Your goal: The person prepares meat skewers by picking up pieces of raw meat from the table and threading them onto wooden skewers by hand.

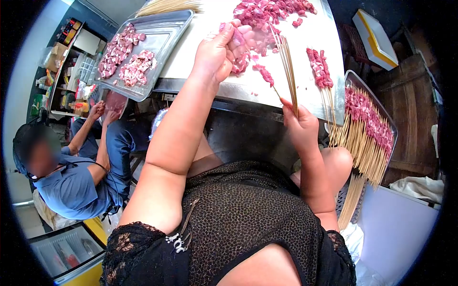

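Note:
My left hand (223, 53) is over the white table, palm turned up and fingers curled around pieces of raw meat (237, 37). My right hand (301, 127), near the table's front edge, grips a bundle of bamboo skewers (289, 71). One skewer with raw meat threaded on its tip (264, 75) sticks out from the same hand, angled toward the left. Behind my left hand lies a pile of cut red meat (267, 14). To the right of my right hand, a few finished meat skewers (319, 69) rest with their sticks over the table edge.
A metal tray (164, 45) with two heaps of meat stands at the left. At the right, another tray (394, 128) holds many loaded skewers. A person (71, 176) sits at the left, hands at a container. A white foam box (376, 38) stands at the back right.

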### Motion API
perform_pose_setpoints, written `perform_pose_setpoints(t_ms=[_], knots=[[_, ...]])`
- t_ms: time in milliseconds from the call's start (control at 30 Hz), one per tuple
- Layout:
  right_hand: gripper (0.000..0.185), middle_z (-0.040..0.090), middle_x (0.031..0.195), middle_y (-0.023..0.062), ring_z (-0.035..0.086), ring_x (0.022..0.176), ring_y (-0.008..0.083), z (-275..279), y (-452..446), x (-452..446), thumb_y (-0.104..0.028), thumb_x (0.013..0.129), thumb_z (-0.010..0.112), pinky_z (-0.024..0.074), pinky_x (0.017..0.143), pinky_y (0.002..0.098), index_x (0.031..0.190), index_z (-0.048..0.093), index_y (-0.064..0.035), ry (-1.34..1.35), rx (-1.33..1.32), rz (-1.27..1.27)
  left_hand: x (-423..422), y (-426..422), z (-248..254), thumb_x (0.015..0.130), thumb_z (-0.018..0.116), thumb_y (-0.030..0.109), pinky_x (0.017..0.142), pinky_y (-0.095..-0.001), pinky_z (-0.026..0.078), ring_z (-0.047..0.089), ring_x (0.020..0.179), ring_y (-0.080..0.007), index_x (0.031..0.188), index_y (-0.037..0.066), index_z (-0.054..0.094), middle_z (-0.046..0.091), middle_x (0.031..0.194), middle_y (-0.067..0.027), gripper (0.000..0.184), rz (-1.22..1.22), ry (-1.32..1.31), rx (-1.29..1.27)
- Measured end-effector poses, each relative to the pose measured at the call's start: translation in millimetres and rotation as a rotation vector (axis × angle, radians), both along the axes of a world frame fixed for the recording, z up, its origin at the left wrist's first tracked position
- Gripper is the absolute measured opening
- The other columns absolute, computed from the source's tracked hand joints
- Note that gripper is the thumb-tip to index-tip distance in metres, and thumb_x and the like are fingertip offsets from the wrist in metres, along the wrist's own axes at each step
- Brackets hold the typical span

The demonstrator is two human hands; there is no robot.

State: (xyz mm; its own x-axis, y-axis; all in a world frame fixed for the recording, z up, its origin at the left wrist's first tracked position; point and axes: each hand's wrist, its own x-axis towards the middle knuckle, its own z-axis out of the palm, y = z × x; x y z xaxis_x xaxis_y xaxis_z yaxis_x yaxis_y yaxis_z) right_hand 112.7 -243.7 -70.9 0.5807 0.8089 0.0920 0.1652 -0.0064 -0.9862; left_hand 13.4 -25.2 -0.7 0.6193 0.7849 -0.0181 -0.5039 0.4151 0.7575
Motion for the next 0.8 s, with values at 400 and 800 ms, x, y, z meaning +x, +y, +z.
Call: perform_pose_setpoints(t_ms=[400,800], knots=[[0.021,0.049,0.066,-0.0062,0.044,0.057,0.0023,6.5,-4.0,2.3,-0.008,0.088,0.056,0.0359,0.052,0.0173,0.107,0.064,-0.0028,-0.028,-0.064,0.001,-5.4,-4.5,6.9,0.096,0.041,0.017,0.081,-0.0375,0.052,0.062,0.095,-0.0312,0.112,-0.002,0.049,0.061,0.105,-0.0198,0.026,-0.055,0.143,-0.022],[0.021,0.05,0.066,-0.0061,0.043,0.057,0.0023,4.6,-3.7,3.2,-0.008,0.088,0.056,0.036,0.052,0.0173,0.107,0.065,-0.0027,-0.038,-0.046,0.019,-4.7,-6.9,7.6,0.095,0.043,0.016,0.071,-0.0309,0.051,0.063,0.088,-0.0247,0.109,-0.002,0.051,0.062,0.1,-0.0189,0.024,-0.047,0.114,-0.071]])
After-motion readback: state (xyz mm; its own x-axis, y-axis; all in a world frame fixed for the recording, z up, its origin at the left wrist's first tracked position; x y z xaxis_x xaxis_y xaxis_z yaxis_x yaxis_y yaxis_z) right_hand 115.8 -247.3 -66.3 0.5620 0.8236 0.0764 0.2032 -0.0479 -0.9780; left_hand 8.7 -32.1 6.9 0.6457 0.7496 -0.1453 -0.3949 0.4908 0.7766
